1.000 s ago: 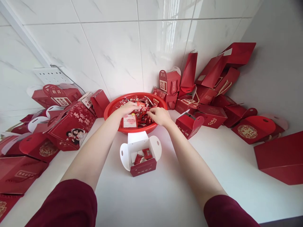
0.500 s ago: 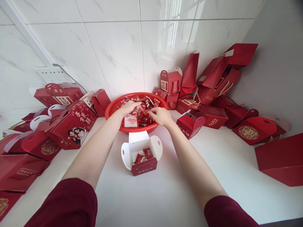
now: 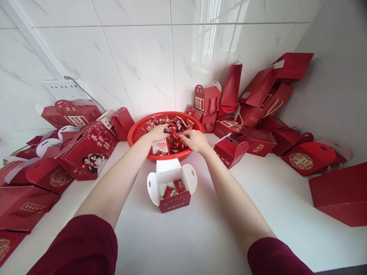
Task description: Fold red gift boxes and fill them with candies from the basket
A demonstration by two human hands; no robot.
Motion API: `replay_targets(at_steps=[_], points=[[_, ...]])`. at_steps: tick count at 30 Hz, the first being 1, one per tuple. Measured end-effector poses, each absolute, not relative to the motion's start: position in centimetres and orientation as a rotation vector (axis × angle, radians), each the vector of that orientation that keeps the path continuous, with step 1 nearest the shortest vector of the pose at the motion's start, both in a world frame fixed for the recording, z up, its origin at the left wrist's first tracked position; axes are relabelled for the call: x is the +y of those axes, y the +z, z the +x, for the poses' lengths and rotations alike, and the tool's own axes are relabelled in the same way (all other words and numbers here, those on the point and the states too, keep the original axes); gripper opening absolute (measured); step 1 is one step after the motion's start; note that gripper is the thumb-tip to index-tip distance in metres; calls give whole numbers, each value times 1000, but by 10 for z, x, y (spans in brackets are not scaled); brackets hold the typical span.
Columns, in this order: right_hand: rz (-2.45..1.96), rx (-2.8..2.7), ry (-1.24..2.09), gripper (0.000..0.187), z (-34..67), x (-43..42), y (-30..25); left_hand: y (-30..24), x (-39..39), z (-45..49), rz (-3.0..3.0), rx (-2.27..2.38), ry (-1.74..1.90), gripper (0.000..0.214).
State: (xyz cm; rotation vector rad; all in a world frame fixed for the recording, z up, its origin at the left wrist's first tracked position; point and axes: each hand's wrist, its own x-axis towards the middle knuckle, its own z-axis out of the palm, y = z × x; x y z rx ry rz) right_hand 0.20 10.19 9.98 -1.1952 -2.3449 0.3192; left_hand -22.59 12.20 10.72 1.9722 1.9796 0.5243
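Both my hands are in a red plastic basket (image 3: 132, 138) heaped with wrapped candies (image 3: 175, 142). At the left of the heap my left hand (image 3: 158, 133) has its fingers curled down onto the candies; what lies under the fingertips is hidden. Thumb and fingers of my right hand (image 3: 195, 139) are closed in a pinch on a red wrapped candy at the basket's right side. A pale printed card (image 3: 161, 146) lies tilted on the heap, below my left hand. In front of the basket stands an open gift box (image 3: 174, 203), white inside, with a few red packets (image 3: 179, 185) in it.
Red gift boxes are piled at the left (image 3: 86, 152) and at the right (image 3: 258, 141). One small red box (image 3: 231, 152) stands near my right forearm. A white tiled wall (image 3: 137, 65) rises behind the basket, with a socket panel (image 3: 65, 90) and cable at left.
My left hand has moved slightly right and down, its fingers going from stretched out to curled. The card has shifted slightly and tilted. My right hand has barely moved.
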Motion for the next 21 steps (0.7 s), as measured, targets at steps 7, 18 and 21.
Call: replay_targets(at_steps=[7,18,21], points=[[-1208,-2332,324,40,2,102,100,107,126,-223,1820,2141,324,21],[-1184,-2315,357,35,2,103,100,128,109,-225,1710,1994,890,41],[-1177,-2312,356,36,2,103,99,130,112,-239,1502,2196,1089,45]])
